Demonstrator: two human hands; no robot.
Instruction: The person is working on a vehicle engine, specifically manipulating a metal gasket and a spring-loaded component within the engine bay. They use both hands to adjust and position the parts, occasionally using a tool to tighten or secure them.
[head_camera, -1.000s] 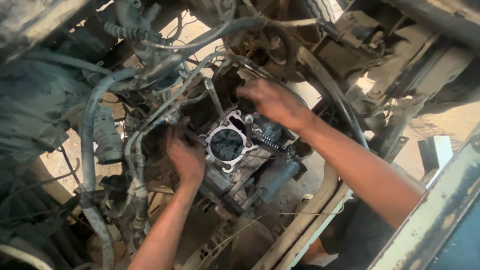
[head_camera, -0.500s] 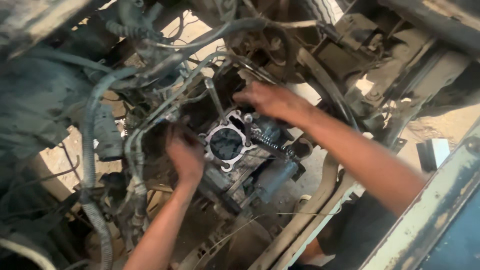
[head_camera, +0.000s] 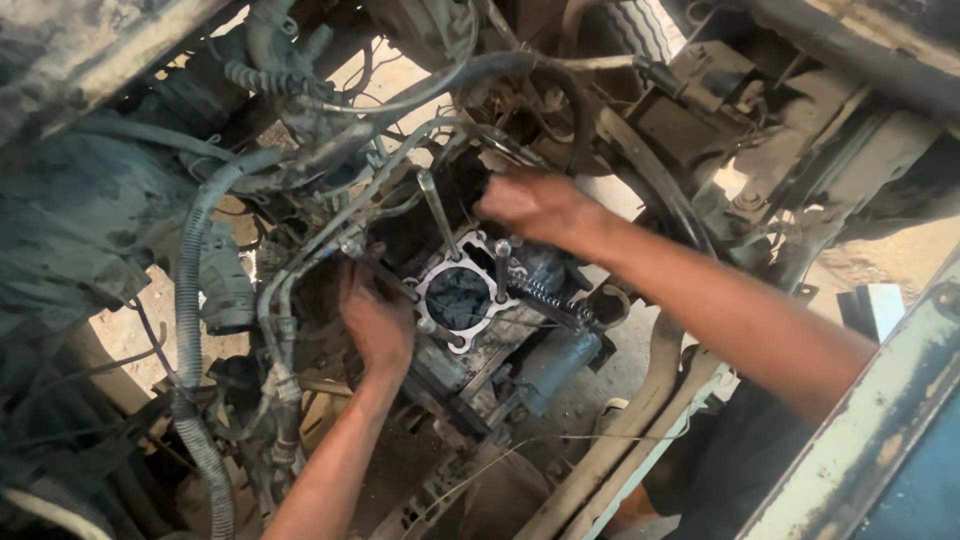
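**Two hands at an open engine cylinder amid hoses and frame**

The grey metal cylinder block with a round dark bore (head_camera: 458, 297) sits near the middle of the view, its flat square top face turned up at the camera. Long metal studs (head_camera: 437, 212) rise from its corners, the one at 11 o'clock of the bore leaning up and away.

The left hand (head_camera: 375, 318) lies at 9 o'clock of the bore, touching the block's left edge, fingers curled in against the metal. Whether it grips a part or only presses there cannot be told, for the fingertips are hidden in shadow. The right hand (head_camera: 535, 207) is at 1 o'clock of the bore, just above the block, fingers bent downward and reaching into the dark gap behind the studs; what they close on, if anything, is out of sight. The two hands are apart, one on each side of the bore.

At 4 o'clock of the bore a coiled steel spring (head_camera: 545, 293) runs slantwise, and beyond it, farther toward 4 o'clock, sits a dull grey cylindrical housing (head_camera: 560, 360). At 9 o'clock, well apart from the block, a ribbed grey corrugated hose (head_camera: 188, 300) drops down the left side. Thin metal pipes (head_camera: 400, 150) arch over at 12 o'clock. At 5 o'clock, in the corner, a worn blue painted metal beam (head_camera: 880, 440) crosses.
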